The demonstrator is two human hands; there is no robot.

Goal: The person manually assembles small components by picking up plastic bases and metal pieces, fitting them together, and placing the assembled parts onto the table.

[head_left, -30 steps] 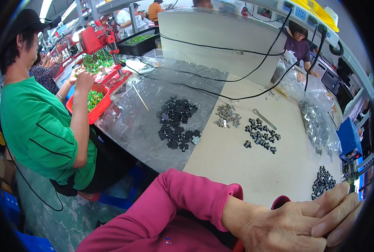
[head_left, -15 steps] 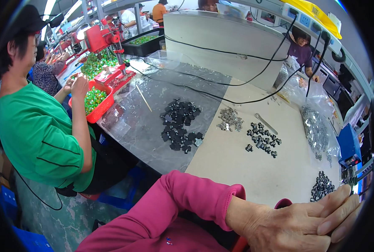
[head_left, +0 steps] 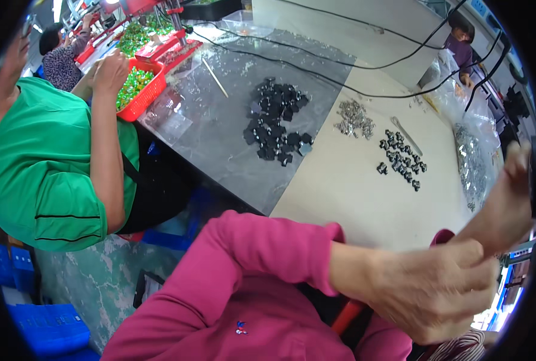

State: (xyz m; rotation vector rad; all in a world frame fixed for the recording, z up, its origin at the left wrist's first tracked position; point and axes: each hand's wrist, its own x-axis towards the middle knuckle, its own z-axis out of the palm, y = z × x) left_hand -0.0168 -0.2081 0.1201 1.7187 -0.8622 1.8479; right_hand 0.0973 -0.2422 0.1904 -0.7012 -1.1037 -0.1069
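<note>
My left hand (head_left: 427,289), on a pink sleeve, is at the lower right with its fingers curled inward. Anything in its grasp is hidden. Right beside it, my right hand (head_left: 505,204) rises at the right rim of the view, overlapped by the left at its lower part. Motion smears its fingers, so what it holds cannot be made out. Beyond the hands, small black-and-silver parts (head_left: 403,157) lie in a loose group on the beige table half, with metal tweezers (head_left: 406,135) alongside. A heap of small silver metal pieces (head_left: 354,119) sits farther left.
Black flat pieces (head_left: 274,120) are heaped on the grey table half (head_left: 219,147), near a thin stick (head_left: 214,77). A clear bag of metal parts (head_left: 474,162) stands at right. Black cables (head_left: 316,78) cross the back. A co-worker in green (head_left: 69,174) works at left by a red basket (head_left: 142,99).
The view has tipped downward, so the table sits higher. My right hand has come up beside the left at the right rim. The small dark pile near the hands no longer shows.
</note>
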